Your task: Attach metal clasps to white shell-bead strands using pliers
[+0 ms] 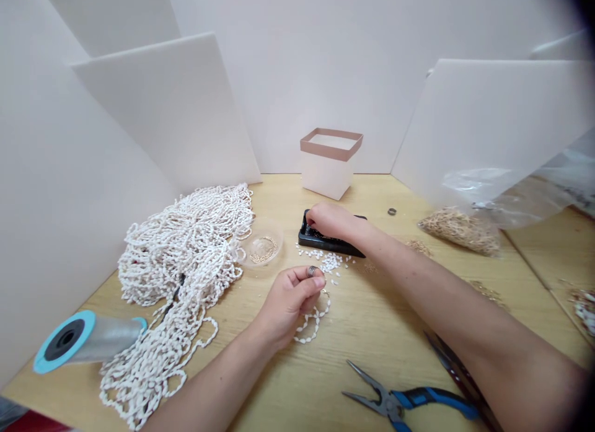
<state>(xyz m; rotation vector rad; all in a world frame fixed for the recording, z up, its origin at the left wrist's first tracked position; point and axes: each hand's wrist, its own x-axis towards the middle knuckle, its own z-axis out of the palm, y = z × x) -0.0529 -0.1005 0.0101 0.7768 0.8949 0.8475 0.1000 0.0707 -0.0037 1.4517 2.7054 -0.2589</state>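
Your left hand point(295, 299) pinches 1 white beaded strand point(307, 338); your right hand point(331, 220), fingertips' state unclear, reaches into the far black plastic tray point(309, 238).

Spool point(65, 341), nearest edge: light blue rim, black centre. Bead strands point(186, 246) beside spool: white. Right of spool: pliers point(400, 402), blue-and-black handles; tray point(320, 240), black; table point(279, 382), pale yellow-brown, faint wood grain; box point(328, 171), white, brown-pink rim.

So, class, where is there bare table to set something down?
Bare wood shows between the left hand and blue-handled metal pliers, and between the heaped white beaded strands and pink-rimmed white box. It's crowded beneath those strands and around the black plastic tray, where loose white beads lie.
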